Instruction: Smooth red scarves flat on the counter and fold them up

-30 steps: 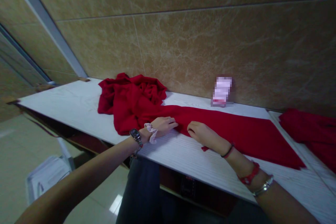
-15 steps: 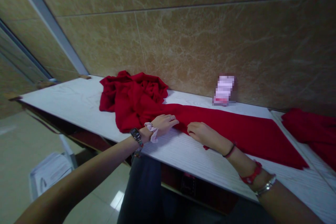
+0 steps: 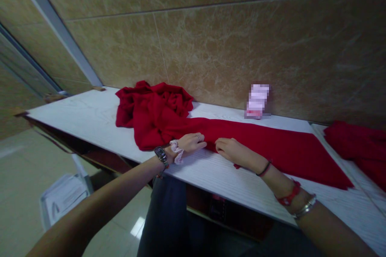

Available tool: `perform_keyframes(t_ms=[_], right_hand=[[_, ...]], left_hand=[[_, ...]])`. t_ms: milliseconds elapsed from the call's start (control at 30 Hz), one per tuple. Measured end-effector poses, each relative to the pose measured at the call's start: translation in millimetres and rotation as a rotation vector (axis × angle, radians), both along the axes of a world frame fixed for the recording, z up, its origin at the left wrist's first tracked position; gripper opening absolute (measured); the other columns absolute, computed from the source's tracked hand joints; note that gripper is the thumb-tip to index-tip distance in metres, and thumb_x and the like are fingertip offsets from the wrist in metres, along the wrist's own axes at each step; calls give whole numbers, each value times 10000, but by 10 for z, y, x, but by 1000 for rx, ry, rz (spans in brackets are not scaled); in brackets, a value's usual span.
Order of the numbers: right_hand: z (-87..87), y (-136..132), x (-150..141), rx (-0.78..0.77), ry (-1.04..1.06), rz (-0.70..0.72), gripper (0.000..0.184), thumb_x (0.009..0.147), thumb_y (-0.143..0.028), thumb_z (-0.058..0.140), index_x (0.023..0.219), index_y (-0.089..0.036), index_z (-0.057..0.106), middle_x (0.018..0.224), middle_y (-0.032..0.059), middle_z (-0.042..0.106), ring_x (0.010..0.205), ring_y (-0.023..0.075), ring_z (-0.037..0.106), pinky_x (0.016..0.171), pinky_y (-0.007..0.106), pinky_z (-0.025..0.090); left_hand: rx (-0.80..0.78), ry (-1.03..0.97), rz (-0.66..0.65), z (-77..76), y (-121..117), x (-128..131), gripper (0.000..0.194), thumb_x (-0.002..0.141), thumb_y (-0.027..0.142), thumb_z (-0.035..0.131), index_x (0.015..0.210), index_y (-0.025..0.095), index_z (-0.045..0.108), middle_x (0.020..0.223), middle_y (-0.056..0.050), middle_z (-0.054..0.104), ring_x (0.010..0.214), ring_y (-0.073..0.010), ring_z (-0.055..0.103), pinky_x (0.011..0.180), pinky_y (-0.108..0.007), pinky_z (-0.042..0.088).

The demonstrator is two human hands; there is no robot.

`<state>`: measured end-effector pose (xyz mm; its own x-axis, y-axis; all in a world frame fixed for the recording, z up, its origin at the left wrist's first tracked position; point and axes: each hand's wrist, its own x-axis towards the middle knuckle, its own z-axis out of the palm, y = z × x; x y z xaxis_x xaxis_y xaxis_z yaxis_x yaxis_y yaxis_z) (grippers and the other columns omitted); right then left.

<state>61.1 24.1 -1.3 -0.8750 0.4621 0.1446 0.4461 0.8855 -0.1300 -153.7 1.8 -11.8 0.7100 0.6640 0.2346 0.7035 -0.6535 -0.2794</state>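
Observation:
A long red cloth [image 3: 271, 144] lies along the white table [image 3: 90, 120], flat to the right and bunched in a heap at the back left [image 3: 153, 104]. My left hand [image 3: 189, 143] rests on the cloth's near edge, fingers curled and pinching the fabric. My right hand [image 3: 232, 150] sits just to its right on the same edge, fingers curled under onto the cloth. A watch and a pink scrunchie are on my left wrist, bracelets on my right.
A second red cloth [image 3: 358, 144] lies at the far right. A small pink and white object [image 3: 257, 100] leans against the marble wall behind the table. A white chair [image 3: 63, 196] stands on the floor at the lower left.
Both hands stay on the cloth's near edge with hardly any shift. The view has moved slightly.

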Motion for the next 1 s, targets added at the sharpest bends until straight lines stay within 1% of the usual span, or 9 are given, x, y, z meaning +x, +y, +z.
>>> perform_keyframes(t_ms=[133, 367, 500, 567, 633, 700, 767, 900, 1000], right_hand=[[28, -13, 22, -25, 54, 6, 70, 806, -188, 501, 814, -157, 563, 851, 45, 587, 774, 145, 522, 689, 262, 378], [31, -36, 14, 6, 35, -9, 105, 791, -131, 474, 805, -149, 577, 852, 56, 596, 797, 151, 524, 714, 267, 378], [91, 30, 40, -90, 107, 45, 134, 796, -133, 469, 774, -148, 600, 844, 52, 621, 787, 137, 545, 734, 243, 400], [155, 157, 32, -106, 174, 20, 159, 807, -142, 459, 784, -147, 616, 851, 54, 639, 775, 131, 560, 740, 235, 411], [232, 353, -20, -57, 218, -111, 182, 813, -149, 450, 820, -134, 631, 867, 71, 653, 789, 143, 574, 755, 246, 415], [303, 584, -125, 10, 193, -265, 218, 818, -142, 432, 871, -115, 641, 912, 100, 659, 851, 166, 580, 791, 264, 406], [346, 799, -270, 20, 116, -334, 266, 824, -119, 400, 939, -96, 638, 986, 121, 651, 924, 177, 571, 824, 266, 391], [345, 1065, -576, -37, 31, -296, 271, 819, -130, 419, 952, -90, 652, 999, 124, 658, 921, 175, 581, 807, 248, 396], [322, 1159, -741, -96, -36, -233, 238, 796, -176, 487, 946, -135, 667, 983, 82, 671, 884, 153, 591, 764, 211, 404]], left_hand=[[17, 53, -86, 19, -21, -8, 154, 862, 111, 434, 891, 161, 577, 811, -39, 522, 754, -135, 481, 614, -233, 370], [-34, -36, -33, -64, 13, -20, 181, 891, 183, 410, 920, 183, 589, 884, -20, 557, 740, -111, 510, 599, -208, 369], [-26, -55, -28, -67, 3, -16, 175, 886, 190, 419, 923, 190, 590, 891, -14, 566, 724, -110, 517, 563, -201, 368], [-16, -54, -44, -57, -8, -15, 169, 881, 211, 427, 903, 191, 594, 879, -17, 566, 733, -118, 518, 586, -207, 383], [-10, -66, -67, -51, -13, -15, 178, 884, 236, 424, 886, 183, 594, 871, -25, 568, 757, -124, 521, 640, -216, 405], [-16, -97, -75, -50, -14, -16, 210, 886, 293, 424, 901, 169, 591, 888, -40, 571, 794, -135, 523, 691, -229, 423], [-27, -143, -41, -54, -13, -19, 277, 882, 366, 417, 937, 155, 587, 938, -62, 568, 838, -151, 521, 723, -246, 437], [-54, -195, 92, -65, -14, -24, 332, 892, 395, 373, 944, 155, 597, 971, -72, 562, 845, -164, 511, 717, -265, 453], [-80, -182, 114, -70, -17, -28, 342, 895, 398, 357, 955, 166, 601, 958, -66, 566, 853, -173, 503, 724, -277, 453]])
